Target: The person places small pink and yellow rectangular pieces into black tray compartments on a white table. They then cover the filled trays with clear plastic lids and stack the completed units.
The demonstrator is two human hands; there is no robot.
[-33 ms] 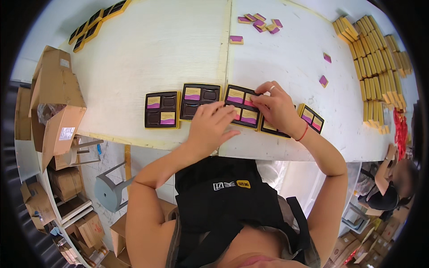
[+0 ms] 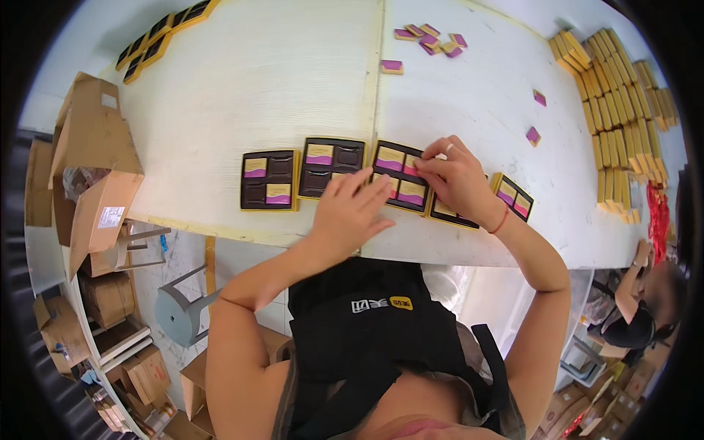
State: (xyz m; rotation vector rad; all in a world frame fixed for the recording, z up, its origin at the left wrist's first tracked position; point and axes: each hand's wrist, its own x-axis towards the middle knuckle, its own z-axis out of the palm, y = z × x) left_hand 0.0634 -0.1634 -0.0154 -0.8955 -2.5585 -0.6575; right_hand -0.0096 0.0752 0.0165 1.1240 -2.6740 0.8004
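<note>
A row of shallow black trays with gold rims lies along the table's near edge. My right hand (image 2: 458, 176) bends over the middle tray (image 2: 402, 206), its thumb and fingertips pinched on a pink-and-gold packet (image 2: 412, 163) in the far right compartment. Gold-and-purple packets (image 2: 389, 158) fill other compartments of this tray. My left hand (image 2: 350, 205) has its fingers spread over the tray's left edge, the tips by the near left packet. To its left, one tray (image 2: 301, 167) is partly covered by the hand, and the leftmost tray (image 2: 246, 194) holds two packets diagonally. My right hand partly hides another tray (image 2: 447, 211).
Loose purple-and-gold packets (image 2: 429, 40) lie at the far middle. Stacked gold boxes (image 2: 616, 95) line the right side, beside red ribbons (image 2: 658, 213). More black trays (image 2: 158, 37) sit far left. An opened carton (image 2: 92, 154) stands left. Another person (image 2: 631, 315) is at lower right.
</note>
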